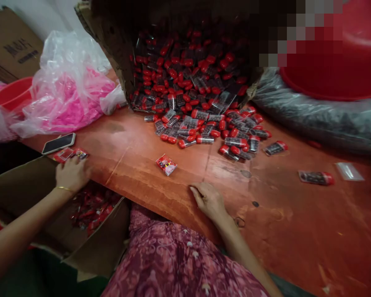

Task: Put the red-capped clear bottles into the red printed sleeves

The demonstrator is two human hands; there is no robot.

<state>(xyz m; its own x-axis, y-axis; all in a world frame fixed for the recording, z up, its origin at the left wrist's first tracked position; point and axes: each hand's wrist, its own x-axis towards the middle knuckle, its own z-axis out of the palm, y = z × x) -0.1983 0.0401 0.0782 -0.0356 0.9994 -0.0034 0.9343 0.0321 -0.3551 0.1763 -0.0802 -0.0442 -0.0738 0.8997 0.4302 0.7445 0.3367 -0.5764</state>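
Observation:
My left hand reaches over the table's near left edge, fingers spread and touching small red printed packets. A gold-coloured bangle circles that wrist. On the tabletop rests my right hand, loosely curved with the thumb apart; nothing shows in it, though its fingertips are partly hidden. Between the hands, a single red printed packet lies flat. Below my left arm stands an open cardboard box with many red packets inside.
A tipped carton spills clear tubes with red caps onto the orange table. A phone and a bag of pink pieces are left. Right are a loose capped tube, red basin and filled plastic bag.

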